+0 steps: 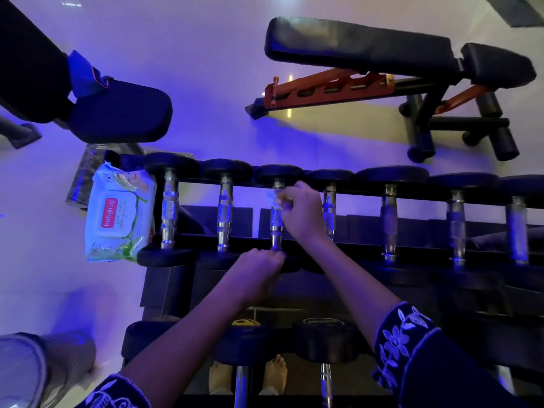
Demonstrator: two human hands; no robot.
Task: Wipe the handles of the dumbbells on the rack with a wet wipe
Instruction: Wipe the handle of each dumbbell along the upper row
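A row of several dumbbells with chrome handles lies across the dark rack (pixel 368 247). My right hand (pixel 300 213) is closed around the far part of the third dumbbell's handle (pixel 276 223), pinching a pale wet wipe (pixel 272 197) against it. My left hand (pixel 259 267) rests with curled fingers on the near head of that same dumbbell, just below the handle's end. A wet wipe pack (pixel 119 212) with a red label lies at the rack's left end, beside the first dumbbell (pixel 169 210).
An adjustable bench (pixel 382 57) with an orange frame stands on the floor beyond the rack at right. Another padded seat (pixel 117 113) is at upper left. A lower tier holds more dumbbells (pixel 325 343). Bare feet show below it.
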